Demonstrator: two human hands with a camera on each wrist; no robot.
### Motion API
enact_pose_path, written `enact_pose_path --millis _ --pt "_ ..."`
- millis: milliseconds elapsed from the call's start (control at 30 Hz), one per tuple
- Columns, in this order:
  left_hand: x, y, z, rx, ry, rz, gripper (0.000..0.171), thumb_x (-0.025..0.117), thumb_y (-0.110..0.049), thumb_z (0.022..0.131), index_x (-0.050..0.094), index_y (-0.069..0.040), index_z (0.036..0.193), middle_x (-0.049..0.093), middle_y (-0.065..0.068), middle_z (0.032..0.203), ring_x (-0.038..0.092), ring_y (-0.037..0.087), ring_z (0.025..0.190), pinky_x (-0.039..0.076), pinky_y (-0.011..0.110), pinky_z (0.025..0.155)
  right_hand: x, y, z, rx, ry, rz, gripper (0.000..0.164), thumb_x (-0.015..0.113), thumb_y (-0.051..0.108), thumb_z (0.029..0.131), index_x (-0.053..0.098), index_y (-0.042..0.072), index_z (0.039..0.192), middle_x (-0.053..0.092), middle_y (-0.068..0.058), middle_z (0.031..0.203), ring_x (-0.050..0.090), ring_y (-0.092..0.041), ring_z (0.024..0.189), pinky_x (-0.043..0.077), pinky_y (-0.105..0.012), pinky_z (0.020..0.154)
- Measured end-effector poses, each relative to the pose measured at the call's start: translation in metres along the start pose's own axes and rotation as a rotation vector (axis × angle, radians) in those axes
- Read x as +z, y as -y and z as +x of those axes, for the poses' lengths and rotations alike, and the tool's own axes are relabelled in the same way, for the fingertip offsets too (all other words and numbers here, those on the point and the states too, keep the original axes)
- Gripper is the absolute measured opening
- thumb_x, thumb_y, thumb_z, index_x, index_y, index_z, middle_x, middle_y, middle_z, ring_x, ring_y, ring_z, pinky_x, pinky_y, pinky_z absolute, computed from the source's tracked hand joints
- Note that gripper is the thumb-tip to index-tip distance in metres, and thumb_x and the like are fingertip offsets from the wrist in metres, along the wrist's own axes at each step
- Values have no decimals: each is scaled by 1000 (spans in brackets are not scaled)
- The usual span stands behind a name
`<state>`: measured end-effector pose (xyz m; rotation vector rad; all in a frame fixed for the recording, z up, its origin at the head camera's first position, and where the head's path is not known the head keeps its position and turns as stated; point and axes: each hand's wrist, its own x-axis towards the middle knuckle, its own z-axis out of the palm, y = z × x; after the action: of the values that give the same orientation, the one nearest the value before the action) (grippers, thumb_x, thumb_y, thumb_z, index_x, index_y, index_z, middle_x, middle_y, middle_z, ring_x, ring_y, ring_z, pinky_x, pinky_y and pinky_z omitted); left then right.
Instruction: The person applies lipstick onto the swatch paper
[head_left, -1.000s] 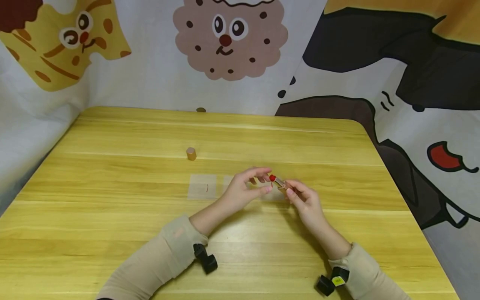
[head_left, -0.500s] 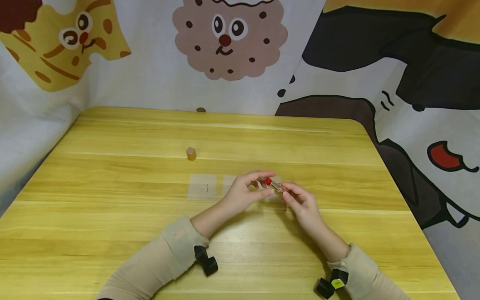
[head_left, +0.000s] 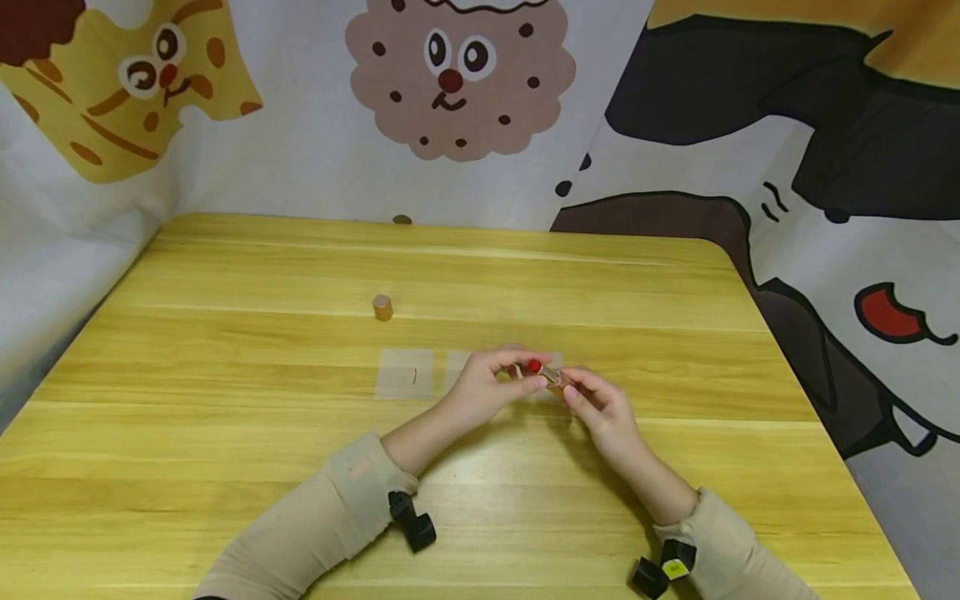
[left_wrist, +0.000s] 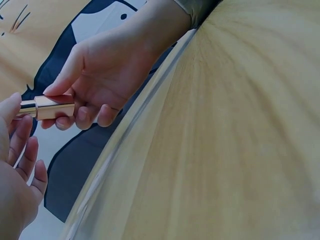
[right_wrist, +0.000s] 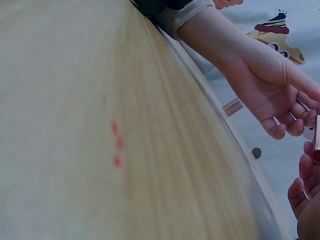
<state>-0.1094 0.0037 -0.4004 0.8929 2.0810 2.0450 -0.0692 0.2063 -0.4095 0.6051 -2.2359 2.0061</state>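
A lipstick (head_left: 552, 377) with a red tip and a rose-gold base is held between both hands above the table. My right hand (head_left: 617, 421) pinches the base between thumb and fingers. From the other side my left hand (head_left: 483, 382) pinches the metal tube near the red tip with thumb and forefinger. In the left wrist view the shiny base (left_wrist: 55, 106) lies level between the hands. Only part of the lipstick shows at the edge of the right wrist view. Its likely cap, a small rose-gold cylinder (head_left: 382, 308), stands upright on the table.
Pale paper squares lie on the wooden table (head_left: 300, 467). The left square (head_left: 393, 377) bears a thin red line; another paper (head_left: 457, 364) is partly hidden by my left hand, and a third (head_left: 556, 361) lies behind the lipstick. A cartoon-printed cloth (head_left: 300, 158) hangs behind.
The lipstick and my right hand have shifted slightly left and down. My left thumb and forefinger, apart from the lipstick one second ago, have come onto its tube.
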Motion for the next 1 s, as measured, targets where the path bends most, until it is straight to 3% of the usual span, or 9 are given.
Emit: enact_pose_path --millis 233,467,567,800,1000 --pt "1 -2 -1 -25 -23 -4 23 71 -5 86 71 -1 109 67 3 91 56 15 85 45 35 76 0 -2 -1 -9 25 8 20 49 -8 95 58 -15 112 62 -1 93 54 -14 78 47 -25 64" --pt "0 -34 -3 -18 -27 5 20 71 1 83 70 5 103 67 7 89 55 11 81 46 36 75 0 -3 0 -39 35 -2 20 49 -9 95 59 -13 112 64 -3 99 56 -17 81 49 -26 68" --pt "0 -34 -3 -11 -32 8 19 72 1 83 70 6 102 68 9 91 56 11 80 46 37 75 0 -2 0 -50 43 8 21 49 -9 95 59 -14 112 64 -3 102 57 -15 83 49 -25 71" --pt "0 1 0 25 -27 5 22 74 -10 83 72 1 102 69 -2 93 58 15 83 47 33 74 0 -3 1 -72 46 18 22 50 -11 94 60 -14 113 64 -3 106 57 -13 86 49 -23 74" --pt "0 1 0 35 -32 10 21 75 -9 83 72 2 101 69 -1 92 59 16 83 48 32 73 1 -3 1 -75 42 20 22 51 -12 93 60 -14 113 64 -2 108 59 -12 90 50 -22 77"
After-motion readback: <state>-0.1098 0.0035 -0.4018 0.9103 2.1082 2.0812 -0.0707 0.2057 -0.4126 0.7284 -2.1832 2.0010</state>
